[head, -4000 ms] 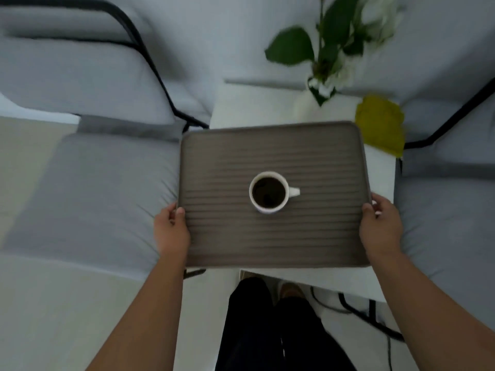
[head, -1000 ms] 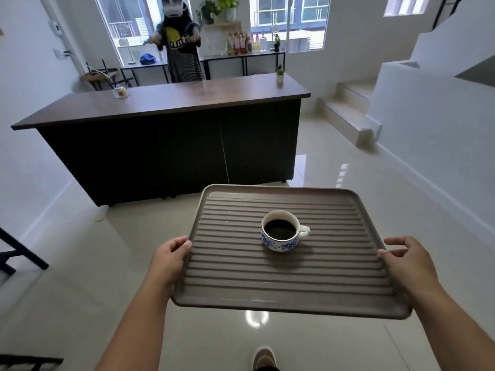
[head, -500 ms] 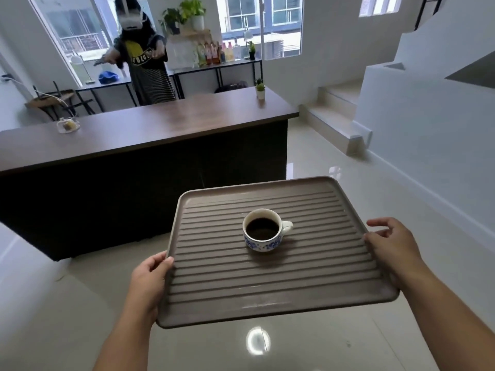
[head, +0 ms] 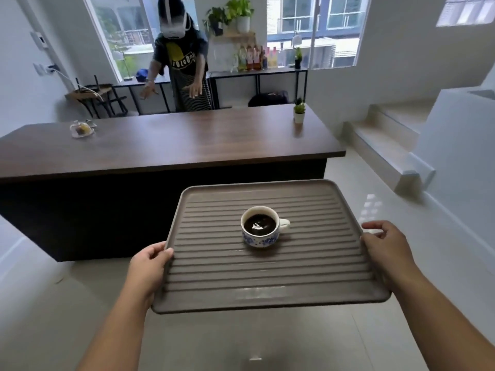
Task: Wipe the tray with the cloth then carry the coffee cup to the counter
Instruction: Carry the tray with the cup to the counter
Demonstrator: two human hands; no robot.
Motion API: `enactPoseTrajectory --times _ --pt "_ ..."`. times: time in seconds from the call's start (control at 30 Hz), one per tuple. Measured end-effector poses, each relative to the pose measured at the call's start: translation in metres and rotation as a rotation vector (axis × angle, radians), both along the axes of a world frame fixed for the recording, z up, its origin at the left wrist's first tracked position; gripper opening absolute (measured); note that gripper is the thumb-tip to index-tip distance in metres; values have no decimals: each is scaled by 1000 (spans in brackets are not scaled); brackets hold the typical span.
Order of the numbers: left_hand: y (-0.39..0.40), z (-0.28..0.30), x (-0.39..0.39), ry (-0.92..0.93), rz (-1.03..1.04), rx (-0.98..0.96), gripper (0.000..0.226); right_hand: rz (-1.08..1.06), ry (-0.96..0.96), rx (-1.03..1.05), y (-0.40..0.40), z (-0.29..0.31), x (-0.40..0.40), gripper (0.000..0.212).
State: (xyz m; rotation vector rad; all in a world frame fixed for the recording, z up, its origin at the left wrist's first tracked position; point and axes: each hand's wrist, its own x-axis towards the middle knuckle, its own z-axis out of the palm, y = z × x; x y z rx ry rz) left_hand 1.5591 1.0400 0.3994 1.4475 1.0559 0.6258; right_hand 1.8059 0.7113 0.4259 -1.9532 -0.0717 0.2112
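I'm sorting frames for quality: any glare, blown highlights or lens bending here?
Head view: windows behind are blown bright; glare patches on the floor; a small reflection in the coffee cup; the counter edge bows from wide-angle distortion; the tray looks sharp.

Left hand (head: 150, 266): bare, no ring or watch seen | Right hand (head: 385, 245): bare, no ring or watch seen | Forearms: bare as far as the frame showed, sleeves out of view
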Motion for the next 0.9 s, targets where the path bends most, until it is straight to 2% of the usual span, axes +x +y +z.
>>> enactPoseTrajectory --times 0.47,0.63,0.9 --pt "175 -10 214 -10 11 1 19 -4 -17 5 176 -14 214 21" --pt "235 -23 277 94 -3 40 19 -53 4 0 230 -16 274 19" --pt "298 -30 363 373 -1 306 29 -38 1 2 294 -35 371 14"
